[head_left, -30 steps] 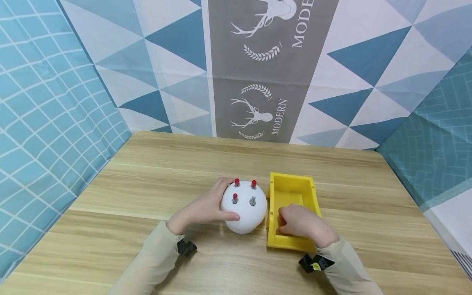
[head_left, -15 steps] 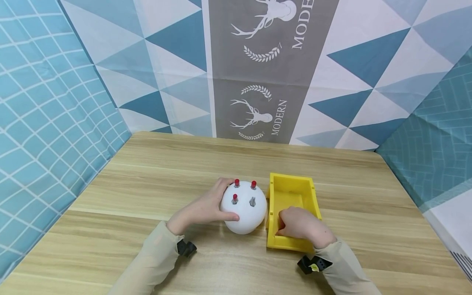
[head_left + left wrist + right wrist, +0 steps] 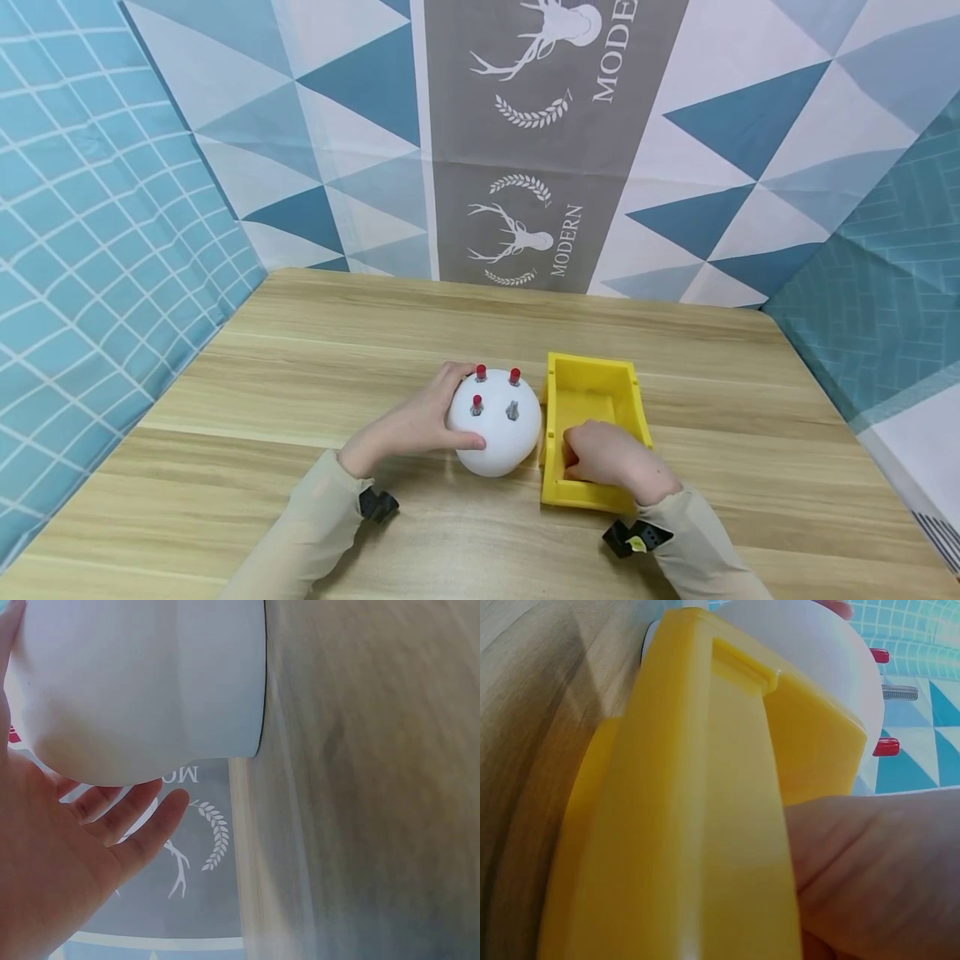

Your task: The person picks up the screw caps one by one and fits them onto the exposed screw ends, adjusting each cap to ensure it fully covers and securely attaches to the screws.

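A white dome [image 3: 498, 454] stands on the table, with three red-capped posts [image 3: 514, 377] and one bare threaded metal stud [image 3: 512, 410] on its top. My left hand [image 3: 420, 421] holds the dome from the left, thumb across its front and fingers round its far side. In the left wrist view the smooth white side of the dome [image 3: 150, 690] lies against that hand. My right hand [image 3: 609, 457] reaches down into a yellow bin [image 3: 588, 498] just right of the dome. The bin wall [image 3: 742, 825] hides its fingertips in the right wrist view, so I cannot tell what they hold.
The wooden table [image 3: 315, 367] runs out to both sides and behind the bin. A patterned cloth [image 3: 510, 150] hangs along its far edge, and blue tiled sheeting [image 3: 112, 217] covers the left side. Each wrist carries a small black camera.
The left hand and the dome stay in place. Inside the yellow bin the right hand has shifted only slightly.
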The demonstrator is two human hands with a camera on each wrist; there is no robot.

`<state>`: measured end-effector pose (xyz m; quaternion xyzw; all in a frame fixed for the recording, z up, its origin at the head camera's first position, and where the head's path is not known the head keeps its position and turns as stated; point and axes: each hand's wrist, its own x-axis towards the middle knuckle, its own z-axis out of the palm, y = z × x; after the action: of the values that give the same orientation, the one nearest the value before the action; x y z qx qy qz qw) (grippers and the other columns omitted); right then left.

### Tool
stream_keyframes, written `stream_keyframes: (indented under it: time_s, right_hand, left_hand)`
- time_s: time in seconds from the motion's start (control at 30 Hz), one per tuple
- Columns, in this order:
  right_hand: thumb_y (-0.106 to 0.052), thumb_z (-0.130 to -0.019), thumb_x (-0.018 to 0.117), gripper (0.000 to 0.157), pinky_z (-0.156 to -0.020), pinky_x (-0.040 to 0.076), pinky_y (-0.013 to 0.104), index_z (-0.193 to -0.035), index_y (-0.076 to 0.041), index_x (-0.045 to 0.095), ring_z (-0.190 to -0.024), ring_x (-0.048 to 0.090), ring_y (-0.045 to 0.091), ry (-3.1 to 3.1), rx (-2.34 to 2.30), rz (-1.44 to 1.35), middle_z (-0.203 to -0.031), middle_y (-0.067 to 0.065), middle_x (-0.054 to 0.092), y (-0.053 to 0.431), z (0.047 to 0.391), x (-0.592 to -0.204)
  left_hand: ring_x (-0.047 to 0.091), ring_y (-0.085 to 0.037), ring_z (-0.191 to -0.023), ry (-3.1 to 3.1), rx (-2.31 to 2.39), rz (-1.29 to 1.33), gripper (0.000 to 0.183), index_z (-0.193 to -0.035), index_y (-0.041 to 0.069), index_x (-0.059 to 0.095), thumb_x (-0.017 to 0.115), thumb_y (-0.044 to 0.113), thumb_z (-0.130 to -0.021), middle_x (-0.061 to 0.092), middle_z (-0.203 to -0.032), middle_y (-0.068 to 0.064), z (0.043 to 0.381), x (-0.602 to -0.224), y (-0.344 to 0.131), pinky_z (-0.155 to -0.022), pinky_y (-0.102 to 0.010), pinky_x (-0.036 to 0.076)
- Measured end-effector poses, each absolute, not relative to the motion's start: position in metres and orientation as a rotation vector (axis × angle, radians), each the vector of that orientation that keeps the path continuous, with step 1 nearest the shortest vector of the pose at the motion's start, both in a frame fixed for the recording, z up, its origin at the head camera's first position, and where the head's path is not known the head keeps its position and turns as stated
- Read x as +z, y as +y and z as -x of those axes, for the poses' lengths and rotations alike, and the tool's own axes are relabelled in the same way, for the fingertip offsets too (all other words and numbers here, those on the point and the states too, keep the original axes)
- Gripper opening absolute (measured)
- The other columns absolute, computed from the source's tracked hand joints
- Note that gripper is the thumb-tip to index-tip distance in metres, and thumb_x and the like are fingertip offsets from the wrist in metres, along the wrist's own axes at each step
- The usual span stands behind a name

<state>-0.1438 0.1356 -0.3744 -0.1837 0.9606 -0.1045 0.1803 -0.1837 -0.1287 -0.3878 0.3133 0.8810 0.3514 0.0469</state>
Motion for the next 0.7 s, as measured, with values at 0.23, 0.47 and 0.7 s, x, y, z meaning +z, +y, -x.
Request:
stream_keyframes:
  time_s: [0.23, 0.47, 0.7]
  right_hand:
    - [-0.016, -0.08, 0.066, 0.018, -0.058, 0.036, 0.03, -0.07, -0.013, 0.052, -0.06, 0.045, 0.015, 2.732, -0.29, 0.513, -0.062, -0.001, 0.048, 0.1356, 0.1431, -0.3729]
    - [-0.014, -0.083, 0.062, 0.015, -0.054, 0.035, 0.029, -0.072, -0.011, 0.051, -0.057, 0.044, 0.015, 2.793, -0.306, 0.558, -0.06, -0.001, 0.046, 0.1374, 0.145, -0.3706]
    - [-0.013, -0.083, 0.059, 0.013, -0.053, 0.034, 0.028, -0.073, -0.012, 0.05, -0.056, 0.043, 0.014, 2.833, -0.314, 0.64, -0.059, -0.002, 0.044, 0.14, 0.1464, -0.3654]
  left_hand:
    - [0.045, -0.013, -0.109, 2.7, 1.052, -0.962, 0.093, -0.136, 0.016, 0.028, 0.072, 0.057, -0.065, 0.035, -0.129, 0.0, 0.1835, -0.3879, -0.1284, -0.092, -0.035, 0.043]
    - [0.045, -0.013, -0.109, 2.699, 1.054, -0.979, 0.093, -0.136, 0.016, 0.027, 0.072, 0.056, -0.066, 0.035, -0.128, 0.001, 0.1838, -0.3886, -0.1283, -0.092, -0.034, 0.043]
    - [0.045, -0.014, -0.108, 2.687, 1.077, -0.993, 0.092, -0.136, 0.015, 0.028, 0.073, 0.054, -0.066, 0.036, -0.128, -0.001, 0.184, -0.3886, -0.1282, -0.091, -0.036, 0.043]
